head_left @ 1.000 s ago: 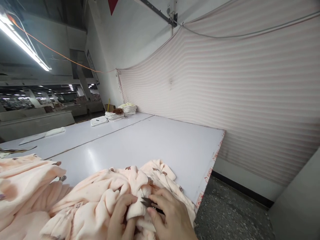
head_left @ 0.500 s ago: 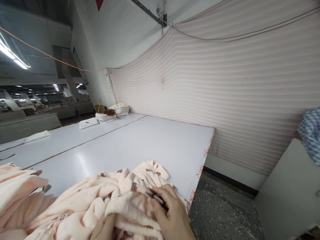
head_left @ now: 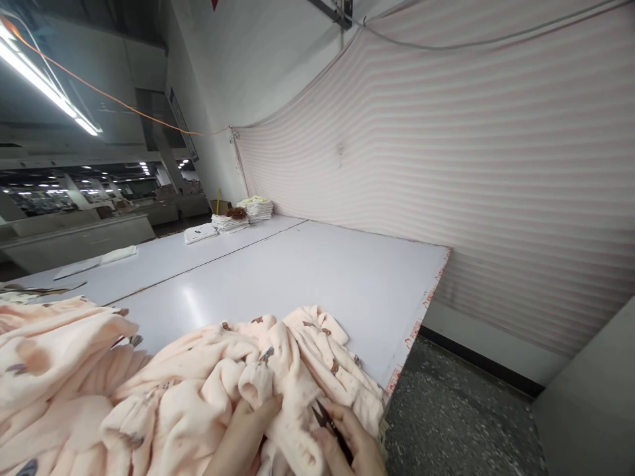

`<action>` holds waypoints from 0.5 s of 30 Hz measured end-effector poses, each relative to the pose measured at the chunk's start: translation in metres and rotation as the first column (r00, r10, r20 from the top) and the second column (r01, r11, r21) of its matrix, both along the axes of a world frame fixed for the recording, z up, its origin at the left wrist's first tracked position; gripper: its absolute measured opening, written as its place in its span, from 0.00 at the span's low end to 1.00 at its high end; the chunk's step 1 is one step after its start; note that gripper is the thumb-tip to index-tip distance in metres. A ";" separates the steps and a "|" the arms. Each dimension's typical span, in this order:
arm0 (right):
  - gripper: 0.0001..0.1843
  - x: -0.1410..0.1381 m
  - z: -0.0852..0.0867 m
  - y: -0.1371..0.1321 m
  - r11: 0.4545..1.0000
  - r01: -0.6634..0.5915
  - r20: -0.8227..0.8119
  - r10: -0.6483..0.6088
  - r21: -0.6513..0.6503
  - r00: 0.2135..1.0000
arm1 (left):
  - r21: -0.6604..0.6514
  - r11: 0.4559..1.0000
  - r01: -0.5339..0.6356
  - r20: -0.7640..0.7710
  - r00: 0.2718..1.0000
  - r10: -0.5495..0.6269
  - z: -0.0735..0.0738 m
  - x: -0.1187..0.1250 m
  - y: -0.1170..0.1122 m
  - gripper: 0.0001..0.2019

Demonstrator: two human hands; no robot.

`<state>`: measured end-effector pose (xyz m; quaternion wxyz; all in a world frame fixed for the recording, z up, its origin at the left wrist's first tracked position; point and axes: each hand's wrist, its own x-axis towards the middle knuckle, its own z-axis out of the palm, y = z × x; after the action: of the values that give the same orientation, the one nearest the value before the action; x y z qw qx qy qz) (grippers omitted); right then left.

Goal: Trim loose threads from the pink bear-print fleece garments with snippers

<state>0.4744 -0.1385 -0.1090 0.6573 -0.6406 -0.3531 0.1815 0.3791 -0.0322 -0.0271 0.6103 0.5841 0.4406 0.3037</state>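
"Pink garment (head_left: 294, 413): status?"
"I'm seeing it lying heaped on the worktop (head_left: 297, 277). The left hand (head_left: 254, 422) is gripping it, fingers hidden; the right hand (head_left: 356, 437) is clasping dark snips (head_left: 331, 424)."
"Change?"
"Blades are now showing clearly, pointing cloth-ward: trimming is looking feasible."

L hand (head_left: 258, 418) grips peach fabric (head_left: 198, 396), R hand (head_left: 354, 436) has dk snips (head_left: 330, 424) (pointing fwd-L).

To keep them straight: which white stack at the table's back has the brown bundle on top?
The middle stack, between the low stack and the yellow-topped stack. Only it carries the brown bundle.
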 end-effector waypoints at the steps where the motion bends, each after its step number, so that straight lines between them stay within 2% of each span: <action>1: 0.19 0.006 0.003 -0.003 1.000 -0.003 0.074 0.003 -0.003 0.997 | -0.120 0.993 -0.020 0.068 0.997 0.028 -0.001 0.000 -0.001 0.18; 3: 0.15 0.014 0.009 -0.006 1.000 0.005 0.245 0.001 -0.021 0.969 | -0.333 0.942 -0.037 0.183 0.978 0.104 -0.002 -0.002 -0.003 0.19; 5: 0.13 0.018 0.016 -0.007 0.997 0.007 0.403 0.022 -0.070 0.915 | -0.424 0.905 -0.040 0.234 0.960 0.152 -0.002 -0.003 -0.005 0.20; 9: 0.13 0.015 0.023 -0.007 0.983 0.057 0.572 0.053 -0.173 0.818 | -0.446 0.895 -0.035 0.279 0.944 0.176 0.000 -0.004 -0.011 0.25; 13: 0.13 0.014 0.019 -0.009 0.988 0.070 0.544 0.017 -0.139 0.839 | -0.430 0.901 -0.057 0.282 0.940 0.194 0.000 -0.005 -0.013 0.32; 15: 0.13 0.011 0.015 -0.009 0.993 0.049 0.530 0.013 -0.103 0.848 | -0.415 0.908 -0.062 0.242 0.954 0.176 -0.004 -0.007 -0.013 0.33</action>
<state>0.4856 -0.1479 -0.0939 0.4989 -0.7052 -0.5037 0.0112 0.3719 -0.0448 -0.0311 0.7525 0.3700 0.4402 0.3210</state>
